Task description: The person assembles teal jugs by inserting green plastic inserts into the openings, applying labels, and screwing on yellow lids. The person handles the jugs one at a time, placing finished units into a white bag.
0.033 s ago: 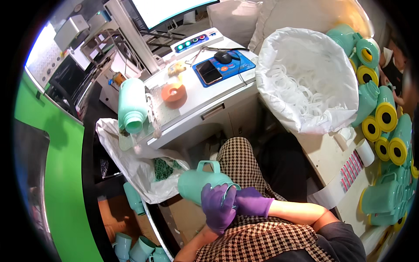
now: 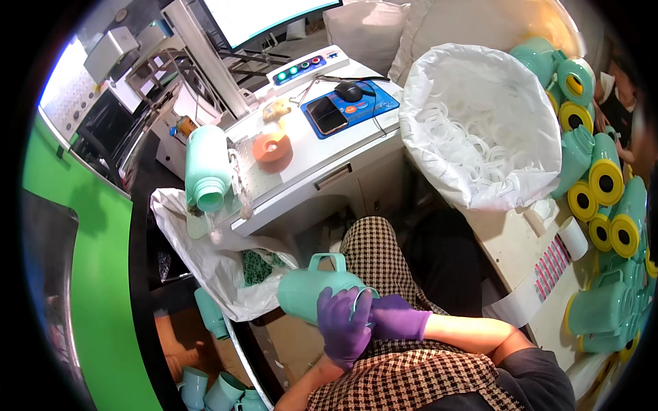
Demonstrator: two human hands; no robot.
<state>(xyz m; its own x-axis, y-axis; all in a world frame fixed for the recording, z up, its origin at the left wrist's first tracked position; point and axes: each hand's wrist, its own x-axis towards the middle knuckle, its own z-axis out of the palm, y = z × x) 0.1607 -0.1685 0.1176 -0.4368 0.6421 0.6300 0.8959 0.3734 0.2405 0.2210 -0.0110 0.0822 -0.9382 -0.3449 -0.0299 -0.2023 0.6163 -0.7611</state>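
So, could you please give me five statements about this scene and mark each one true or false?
1. The left hand and the right hand wear purple gloves. True.
2. The green jug at the hands stands upright. False: the green jug is tipped on its side, with its handle facing away from the person.
3. The phone lies on a blue mat. True.
4. The large white bag on the right holds pale rings. True.
5. The mouse near the phone is white. False: the mouse is black.
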